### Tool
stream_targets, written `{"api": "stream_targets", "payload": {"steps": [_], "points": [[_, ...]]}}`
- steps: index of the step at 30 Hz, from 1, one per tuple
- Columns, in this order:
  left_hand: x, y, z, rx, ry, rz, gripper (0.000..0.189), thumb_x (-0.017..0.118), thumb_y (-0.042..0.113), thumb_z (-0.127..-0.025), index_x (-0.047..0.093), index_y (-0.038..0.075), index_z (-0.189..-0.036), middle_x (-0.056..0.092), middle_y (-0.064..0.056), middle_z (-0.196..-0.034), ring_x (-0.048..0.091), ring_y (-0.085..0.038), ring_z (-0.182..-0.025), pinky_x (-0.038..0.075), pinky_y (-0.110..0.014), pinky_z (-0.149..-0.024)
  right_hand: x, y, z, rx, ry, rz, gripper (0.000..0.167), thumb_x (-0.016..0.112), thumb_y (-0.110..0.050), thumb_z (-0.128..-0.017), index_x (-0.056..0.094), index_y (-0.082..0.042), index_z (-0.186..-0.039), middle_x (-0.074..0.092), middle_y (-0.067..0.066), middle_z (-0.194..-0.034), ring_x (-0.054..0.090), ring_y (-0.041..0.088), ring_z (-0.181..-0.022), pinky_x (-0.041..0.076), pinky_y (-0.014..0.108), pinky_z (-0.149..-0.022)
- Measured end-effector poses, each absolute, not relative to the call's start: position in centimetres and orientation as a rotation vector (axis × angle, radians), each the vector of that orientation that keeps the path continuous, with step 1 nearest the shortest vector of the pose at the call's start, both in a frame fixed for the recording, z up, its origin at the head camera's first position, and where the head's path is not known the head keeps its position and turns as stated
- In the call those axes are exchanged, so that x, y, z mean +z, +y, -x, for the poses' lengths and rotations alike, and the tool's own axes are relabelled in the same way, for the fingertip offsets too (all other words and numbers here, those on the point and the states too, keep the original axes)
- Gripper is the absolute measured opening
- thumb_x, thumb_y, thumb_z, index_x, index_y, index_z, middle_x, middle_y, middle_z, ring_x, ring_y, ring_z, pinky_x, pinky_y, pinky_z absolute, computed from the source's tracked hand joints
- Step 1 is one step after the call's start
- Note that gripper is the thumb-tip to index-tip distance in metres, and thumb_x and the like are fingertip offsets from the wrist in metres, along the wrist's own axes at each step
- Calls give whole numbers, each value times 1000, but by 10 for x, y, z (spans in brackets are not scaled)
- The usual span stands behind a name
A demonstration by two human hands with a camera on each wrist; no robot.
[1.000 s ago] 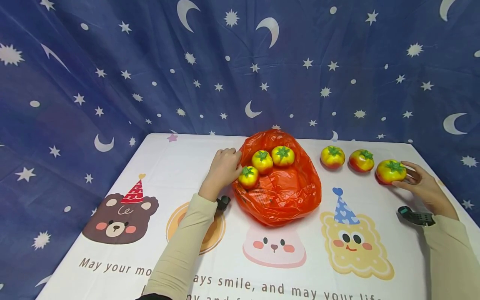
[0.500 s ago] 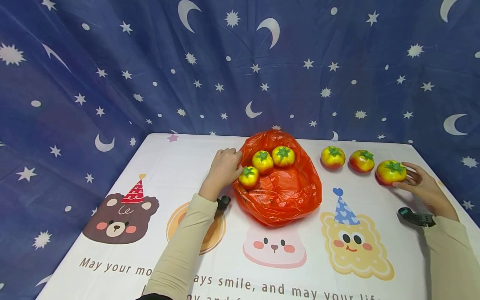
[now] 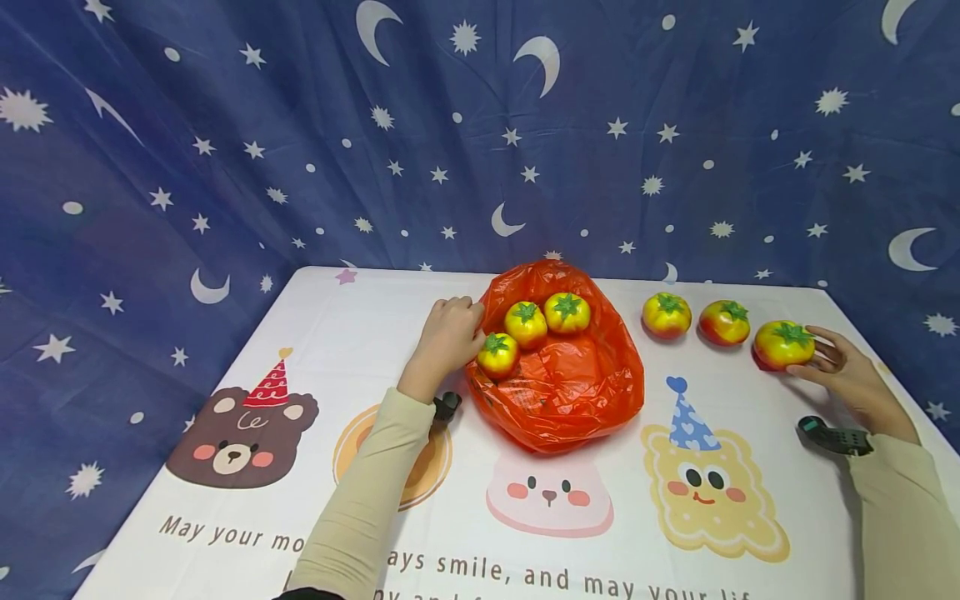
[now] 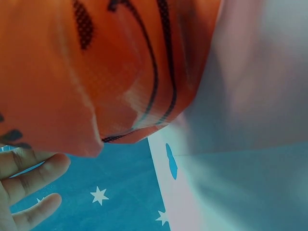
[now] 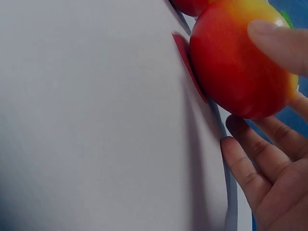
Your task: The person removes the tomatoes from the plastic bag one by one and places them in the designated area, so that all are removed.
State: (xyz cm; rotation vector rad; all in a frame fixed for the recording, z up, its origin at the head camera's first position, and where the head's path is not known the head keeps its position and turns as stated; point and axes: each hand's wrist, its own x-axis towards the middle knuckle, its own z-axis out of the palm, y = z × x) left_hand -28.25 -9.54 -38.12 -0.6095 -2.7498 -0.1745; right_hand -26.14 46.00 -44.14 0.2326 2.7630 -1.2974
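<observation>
An orange-red plastic bag [image 3: 577, 400] lies wide-mouthed on the table, with three yellow-and-red toy tomatoes [image 3: 567, 312] inside. At its left rim, my left hand [image 3: 447, 337] pinches the plastic; the left wrist view shows the bag [image 4: 130, 72] close up with loose fingers below it. Far right, my right hand [image 3: 847, 371] holds the outermost of three tomatoes in a row, the rightmost tomato [image 3: 782, 346]. In the right wrist view the thumb [image 5: 279, 43] lies on that tomato's [image 5: 240, 62] side, and the other fingers reach around its far side.
Two more tomatoes, a middle tomato [image 3: 723, 322] and a left tomato [image 3: 666, 315], stand between the bag and my right hand. The white tablecloth [image 3: 570, 575] carries printed cartoon figures and lettering. A blue star-patterned curtain [image 3: 450, 133] hangs behind the table.
</observation>
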Motion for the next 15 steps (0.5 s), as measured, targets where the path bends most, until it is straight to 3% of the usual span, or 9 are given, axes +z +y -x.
{"api": "stream_targets", "payload": {"steps": [8,15], "points": [[-381,-96,283,-172,-2765,603,7,60,15,-81,60,8,-84,59,-8,-79,60,-26,-82,45,-43,-83,-443,461,259,-1361,2772,-221,86,58,-38,-90,-3,-29,-151,-4,28,-154,8,55,-135,12,65,-106],[-383,-96,284,-172,-2748,614,6,59,14,-81,59,8,-81,58,-7,-76,59,-25,-80,45,-43,-80,-443,464,255,-1333,2791,-241,85,56,-40,-90,-3,-34,-150,-2,17,-158,15,49,-138,19,58,-105]]}}
